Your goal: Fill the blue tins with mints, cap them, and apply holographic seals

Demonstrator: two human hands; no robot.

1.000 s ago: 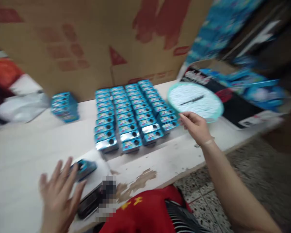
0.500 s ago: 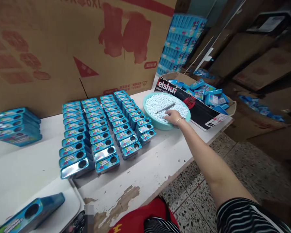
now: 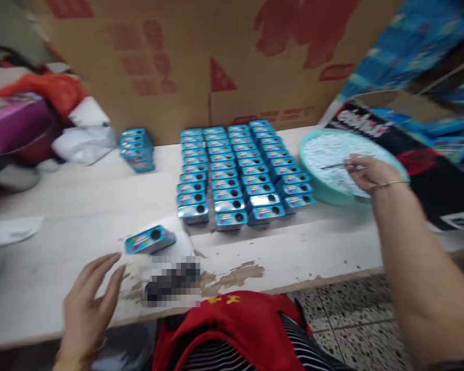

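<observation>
My right hand (image 3: 369, 172) is closed on a thin grey metal tool (image 3: 333, 166) above the turquoise basin (image 3: 320, 189), which holds small white pellets (image 3: 328, 147). The tool's far end is blurred, so its exact kind does not show. My left hand (image 3: 88, 299) is raised at the lower left with fingers apart and nothing in it. Just beyond its fingertips, a blue tin (image 3: 149, 240) with a dark round opening lies on a white flat device (image 3: 183, 241) that looks like a scale. Rows of similar blue tins (image 3: 226, 180) stand left of the basin.
A small stack of blue tins (image 3: 137, 149) stands farther back left, near white plastic (image 3: 85, 144) and a purple box (image 3: 23, 121). A large cardboard box (image 3: 189, 62) walls off the back. At right is an open carton (image 3: 421, 175) with blue packs.
The view has swung left. My left hand has come into view beside the tin on the white device. My right hand has lifted the metal tool from among the pellets.
</observation>
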